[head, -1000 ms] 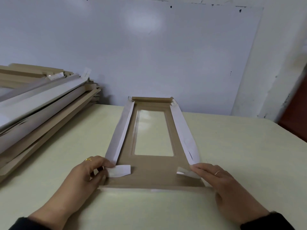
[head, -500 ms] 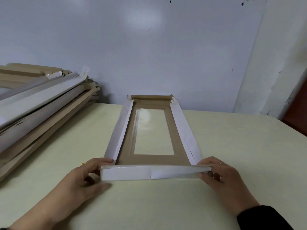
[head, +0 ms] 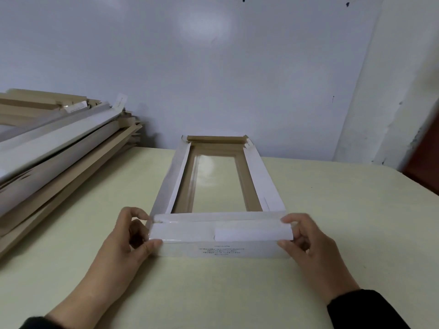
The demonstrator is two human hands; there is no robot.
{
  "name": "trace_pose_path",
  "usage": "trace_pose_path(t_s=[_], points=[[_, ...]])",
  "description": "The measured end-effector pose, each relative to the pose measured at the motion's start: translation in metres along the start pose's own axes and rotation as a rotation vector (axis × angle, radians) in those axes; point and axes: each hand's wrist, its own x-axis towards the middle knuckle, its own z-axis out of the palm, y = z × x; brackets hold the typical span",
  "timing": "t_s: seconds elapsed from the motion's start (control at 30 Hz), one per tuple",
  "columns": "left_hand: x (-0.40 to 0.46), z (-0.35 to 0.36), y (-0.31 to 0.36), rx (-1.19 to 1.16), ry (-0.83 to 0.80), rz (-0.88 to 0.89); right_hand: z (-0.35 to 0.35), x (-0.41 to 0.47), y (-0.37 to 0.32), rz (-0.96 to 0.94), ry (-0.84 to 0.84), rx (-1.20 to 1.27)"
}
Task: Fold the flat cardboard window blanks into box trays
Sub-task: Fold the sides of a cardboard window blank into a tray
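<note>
Head view: your left hand (head: 129,236) and right hand (head: 306,241) pinched the two ends of the near flap (head: 219,231) of a cardboard window blank (head: 257,176), thumb below and fingers above at each corner, at lower centre of the frame. You held the white flap rolled over toward the inside of the blank, with a band of small printed text showing on the wall below it. The blank lay on the pale yellow table (head: 344,222) and ran from your hands toward the wall at the middle of the frame. Its long white side walls stood raised, its far brown end flap (head: 215,139) was folded up, and a clear window (head: 215,184) showed in its brown floor. At the left of the frame, a stack of folded trays (head: 54,148) leaned across the table's edge, well apart from the blank. Dark sleeves covered both wrists at the bottom corners. A pale blue board (head: 190,67) filled the upper frame.
</note>
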Motion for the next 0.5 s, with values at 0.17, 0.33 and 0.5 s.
trace_pose_path(t_s=[0.17,0.33,0.5], points=[[-0.0042,-0.0015,0.0032,0.137,-0.100,0.077,-0.0005,-0.0021,-0.0030,-0.114,-0.059,-0.104],[-0.0034,0.0002,0.0004,0.211,-0.127,0.113,-0.0008,-0.0016,0.0019,-0.159,-0.081,-0.219],[-0.0026,0.0017,-0.0033,0.255,-0.131,0.146,-0.0002,0.0032,-0.0029,-0.349,0.008,-0.543]])
